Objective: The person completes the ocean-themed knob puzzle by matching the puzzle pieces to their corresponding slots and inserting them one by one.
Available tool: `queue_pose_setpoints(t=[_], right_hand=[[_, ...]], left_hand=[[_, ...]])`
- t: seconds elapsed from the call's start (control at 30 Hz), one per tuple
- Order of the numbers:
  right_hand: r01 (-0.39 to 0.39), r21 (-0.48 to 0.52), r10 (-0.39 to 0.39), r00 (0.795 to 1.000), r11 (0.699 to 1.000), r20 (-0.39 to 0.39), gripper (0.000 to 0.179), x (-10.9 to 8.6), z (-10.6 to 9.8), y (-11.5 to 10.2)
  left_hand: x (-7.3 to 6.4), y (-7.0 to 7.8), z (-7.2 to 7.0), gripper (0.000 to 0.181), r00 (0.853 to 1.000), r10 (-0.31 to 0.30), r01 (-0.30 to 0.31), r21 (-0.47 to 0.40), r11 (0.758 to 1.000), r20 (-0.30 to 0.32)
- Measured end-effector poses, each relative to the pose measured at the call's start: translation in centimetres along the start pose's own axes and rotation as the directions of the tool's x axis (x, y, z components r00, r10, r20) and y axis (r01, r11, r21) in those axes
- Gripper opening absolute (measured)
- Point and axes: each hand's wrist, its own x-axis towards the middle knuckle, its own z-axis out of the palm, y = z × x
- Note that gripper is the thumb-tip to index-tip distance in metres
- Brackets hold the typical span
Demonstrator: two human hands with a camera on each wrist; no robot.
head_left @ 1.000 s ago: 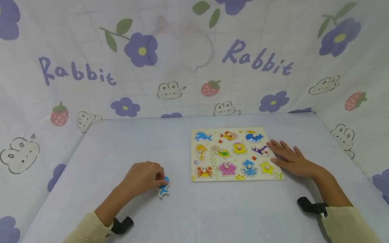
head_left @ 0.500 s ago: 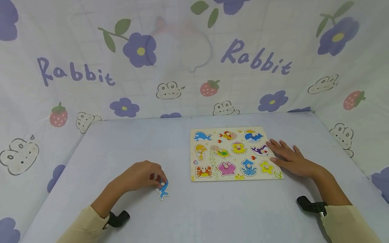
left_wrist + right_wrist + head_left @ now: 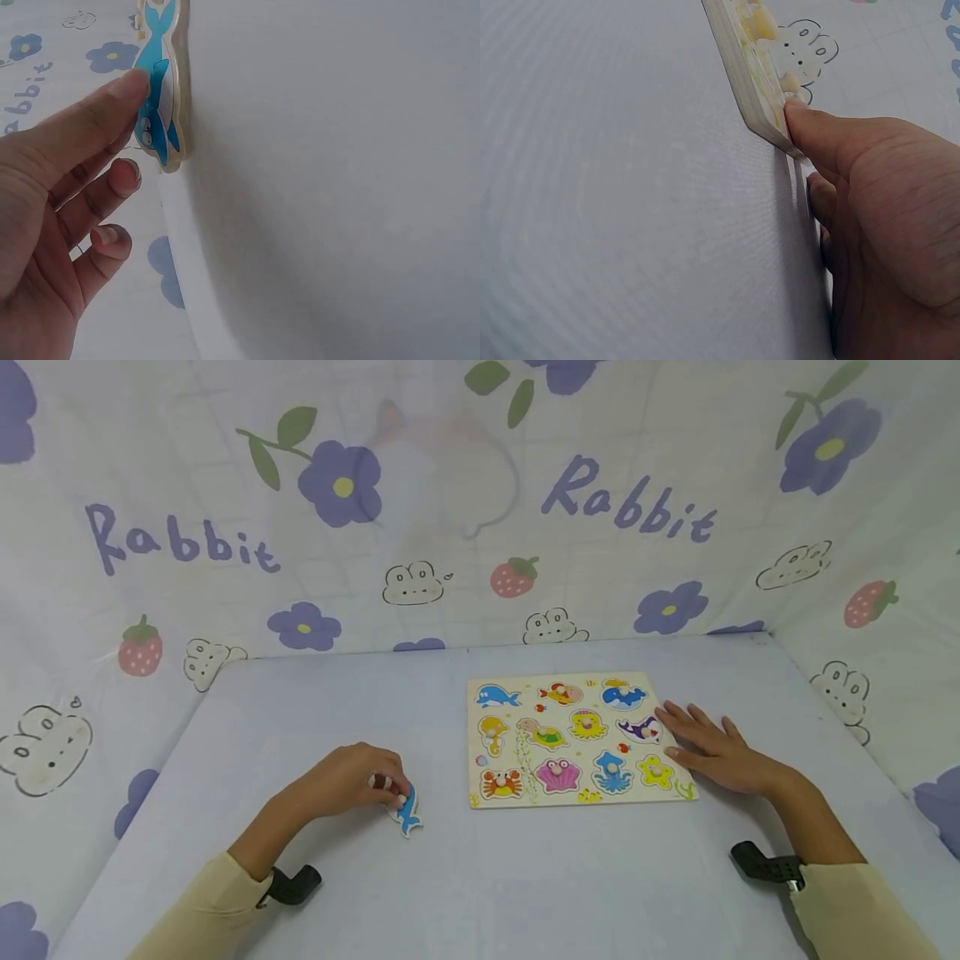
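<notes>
Between thumb and fingertips, my left hand (image 3: 348, 781) pinches a blue dolphin puzzle piece (image 3: 408, 816) near its peg, left of the puzzle board. In the left wrist view the dolphin piece (image 3: 159, 86) has its tail up and its head down, with the other fingers loosely bent below. The wooden sea-animal peg puzzle board (image 3: 637, 800) lies flat, right of centre. My right hand (image 3: 716, 752) lies with spread, fairly straight fingers at its right edge; in the right wrist view the thumb touches the board's corner (image 3: 769, 131).
Seated in the board are pegged pieces such as a crab (image 3: 501, 784), a pink shell (image 3: 557, 775) and a starfish (image 3: 657, 772). A blue dolphin picture (image 3: 497, 696) without a peg shows at its top left. Printed cloth walls (image 3: 450, 485) enclose the white table (image 3: 337, 693).
My left hand has turned the dolphin piece slightly, shifting its grip so the tail points more to the lower right. The right hand stays at the board's edge.
</notes>
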Motion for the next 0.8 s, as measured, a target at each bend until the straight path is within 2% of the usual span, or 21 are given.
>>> queue_pose_setpoints(t=[0.1,0.2,0.4,0.5,0.63,0.8], right_hand=[[-0.002,0.011,0.002,1.000,1.000,0.001,0.073,0.0,0.0,0.0],[-0.005,0.017,0.004,1.000,1.000,0.004,0.072,0.0,0.0,-0.1],[-0.002,-0.007,0.002,1.000,1.000,-0.004,0.072,0.0,-0.2,-0.1],[0.004,-0.009,-0.004,1.000,1.000,-0.004,0.072,0.1,-0.2,0.0],[0.005,-0.001,-0.005,1.000,1.000,-0.002,0.072,0.1,-0.1,0.0],[-0.002,-0.007,0.002,1.000,1.000,0.000,0.072,0.0,-0.1,0.0]], left_hand=[[0.5,0.0,-0.1,0.008,1.000,-0.010,0.010,0.023,1.000,0.003],[0.7,-0.3,-0.1,0.008,0.999,-0.020,0.018,0.029,0.999,0.035],[0.8,-1.3,-0.2,0.014,0.998,0.009,-0.007,-0.034,0.999,0.069],[0.8,-1.6,-0.1,0.013,0.998,0.023,-0.019,-0.058,0.998,0.064],[0.8,-1.7,-0.1,0.011,0.998,0.013,-0.009,-0.072,0.997,0.054],[1.4,-1.7,-0.4,0.008,1.000,-0.014,0.013,-0.094,0.995,-0.012]])
